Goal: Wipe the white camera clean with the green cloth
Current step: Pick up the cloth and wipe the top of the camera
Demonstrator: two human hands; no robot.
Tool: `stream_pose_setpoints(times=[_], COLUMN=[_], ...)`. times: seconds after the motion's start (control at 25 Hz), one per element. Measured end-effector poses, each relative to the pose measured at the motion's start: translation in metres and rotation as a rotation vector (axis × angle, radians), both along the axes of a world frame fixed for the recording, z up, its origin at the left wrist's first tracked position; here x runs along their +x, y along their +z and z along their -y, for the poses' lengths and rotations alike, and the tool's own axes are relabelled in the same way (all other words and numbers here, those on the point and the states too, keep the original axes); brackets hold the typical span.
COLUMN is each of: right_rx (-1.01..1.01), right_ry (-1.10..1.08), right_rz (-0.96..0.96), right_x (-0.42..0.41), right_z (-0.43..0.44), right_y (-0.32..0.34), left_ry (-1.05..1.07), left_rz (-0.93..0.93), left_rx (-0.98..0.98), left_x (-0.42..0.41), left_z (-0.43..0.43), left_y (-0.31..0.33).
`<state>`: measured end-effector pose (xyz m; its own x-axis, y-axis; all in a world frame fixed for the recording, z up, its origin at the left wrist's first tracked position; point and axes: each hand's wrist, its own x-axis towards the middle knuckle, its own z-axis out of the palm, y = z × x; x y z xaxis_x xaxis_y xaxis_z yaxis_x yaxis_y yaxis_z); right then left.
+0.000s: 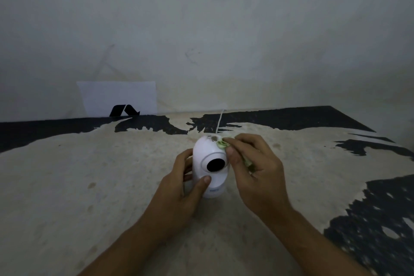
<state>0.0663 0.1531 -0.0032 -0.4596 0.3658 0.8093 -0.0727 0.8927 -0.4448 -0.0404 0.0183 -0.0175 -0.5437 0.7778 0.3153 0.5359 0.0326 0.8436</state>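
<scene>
The white camera (pixel 207 157) stands upright on the beige cover in the middle of the view, its black round lens facing me. Dark smudges mark its top. My left hand (pixel 179 190) grips its left side and base, thumb on the front below the lens. My right hand (pixel 251 168) holds the bunched green cloth (pixel 221 144) and presses it against the camera's upper right side. Most of the cloth is hidden inside my fingers; a strip shows under my palm.
A white cable (pixel 219 122) runs from behind the camera toward the wall. A white sheet with a black logo (pixel 118 98) leans against the wall at the back left. The beige cover (pixel 112 175) has dark patches along the back and right.
</scene>
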Motion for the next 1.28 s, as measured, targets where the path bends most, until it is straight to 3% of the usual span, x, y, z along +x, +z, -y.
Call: stream_pose_setpoints(times=[0.16,0.36,0.56,0.76,0.92,1.16,1.28], right_rx=[0.283,0.186,0.415,0.264,0.446,0.274,0.394], right_ry=[-0.013,-0.078,-0.041,-0.112,-0.056,-0.126,-0.087], right_rz=[0.085,0.082,0.1,0.093,0.087,0.077,0.083], right_x=[0.009,0.008,0.011,0.009,0.01,0.01,0.009], right_z=[0.002,-0.008,0.003,-0.006,0.009,-0.007,0.006], right_y=[-0.002,-0.002,0.003,-0.001,0.002,-0.003,0.0], left_ry=[-0.012,0.006,-0.005,0.007,0.003,0.018,0.004], left_rz=[0.009,-0.005,0.009,-0.008,0.019,0.018,0.023], left_rx=[0.01,0.017,0.004,-0.016,-0.019,-0.018,-0.013], left_x=[0.001,0.001,0.002,0.003,0.003,0.004,0.003], left_z=[0.0,0.0,0.0,0.0,0.0,0.001,0.001], left_y=[0.0,-0.001,0.0,0.002,0.003,0.003,0.002])
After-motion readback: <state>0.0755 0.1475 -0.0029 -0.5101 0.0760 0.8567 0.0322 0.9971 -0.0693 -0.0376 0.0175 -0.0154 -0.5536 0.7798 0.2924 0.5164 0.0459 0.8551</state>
